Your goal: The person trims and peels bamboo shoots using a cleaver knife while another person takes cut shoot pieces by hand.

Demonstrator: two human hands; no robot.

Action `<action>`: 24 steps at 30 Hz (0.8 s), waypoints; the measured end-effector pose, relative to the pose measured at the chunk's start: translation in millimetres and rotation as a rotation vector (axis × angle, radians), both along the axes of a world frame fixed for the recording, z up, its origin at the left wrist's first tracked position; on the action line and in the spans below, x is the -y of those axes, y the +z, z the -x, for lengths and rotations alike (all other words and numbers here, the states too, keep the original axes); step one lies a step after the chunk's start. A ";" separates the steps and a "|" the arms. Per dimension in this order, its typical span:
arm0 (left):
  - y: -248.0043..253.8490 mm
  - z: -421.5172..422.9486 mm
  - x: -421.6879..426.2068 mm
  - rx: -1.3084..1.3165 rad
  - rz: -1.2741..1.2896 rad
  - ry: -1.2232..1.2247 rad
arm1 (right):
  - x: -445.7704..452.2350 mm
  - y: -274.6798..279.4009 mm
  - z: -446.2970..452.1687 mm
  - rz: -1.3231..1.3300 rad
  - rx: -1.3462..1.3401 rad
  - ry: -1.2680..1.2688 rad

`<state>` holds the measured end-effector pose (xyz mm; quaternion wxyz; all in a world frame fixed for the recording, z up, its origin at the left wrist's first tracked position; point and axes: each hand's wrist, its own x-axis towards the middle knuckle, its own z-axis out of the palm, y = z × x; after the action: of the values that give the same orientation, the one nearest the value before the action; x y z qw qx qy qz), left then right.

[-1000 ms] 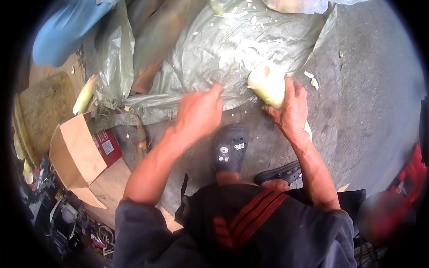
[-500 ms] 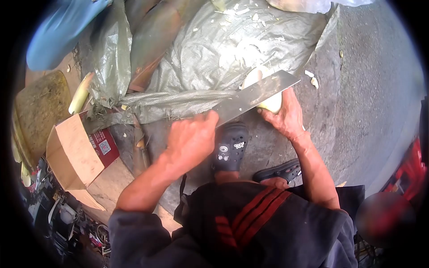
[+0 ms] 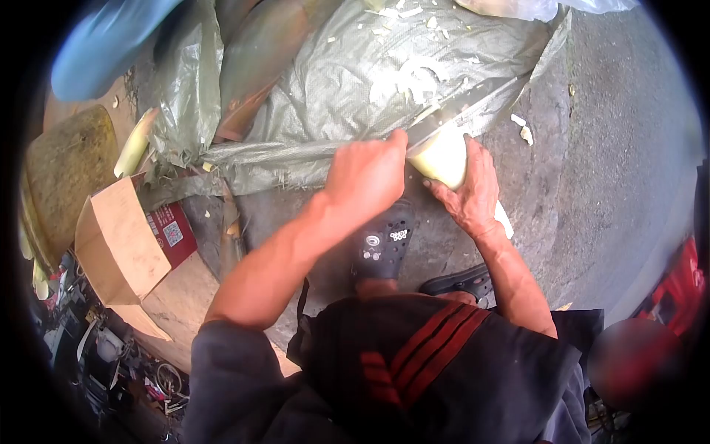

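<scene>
A long, wide-bladed knife point(image 3: 460, 109) is gripped by its handle in my left hand point(image 3: 367, 175), fingers wrapped round it. Its blade is smeared by motion and lies along the far side of a pale, peeled bamboo shoot point(image 3: 441, 157). My right hand point(image 3: 475, 189) holds that shoot from the right and below, with the thumb on the near side and fingers on the far side. White shavings point(image 3: 418, 78) lie on the grey-green woven plastic sheet point(image 3: 325, 89) just beyond the blade.
An opened cardboard box point(image 3: 122, 244) stands at the left, near a pale husked piece point(image 3: 135, 144) and a dirty yellowish board point(image 3: 70, 177). My dark clogs point(image 3: 381, 240) are below my hands. Small white scraps point(image 3: 523, 130) lie on the pavement at right.
My left hand has moved right and up, bringing the knife's handle close to the shoot. The blade has turned from broadside to nearly edge-on. A white strip now shows beside my right wrist.
</scene>
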<state>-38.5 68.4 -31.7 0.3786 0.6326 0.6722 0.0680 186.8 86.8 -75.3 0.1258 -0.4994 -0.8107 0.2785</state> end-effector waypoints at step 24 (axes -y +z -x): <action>49.1 38.4 56.2 0.012 0.061 -0.043 | -8.8 12.1 -0.7 0.297 0.091 -0.044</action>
<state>-76.9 12.2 17.5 0.4029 0.6346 0.6580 0.0431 187.5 95.7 -63.2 0.0198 -0.5422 -0.7544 0.3694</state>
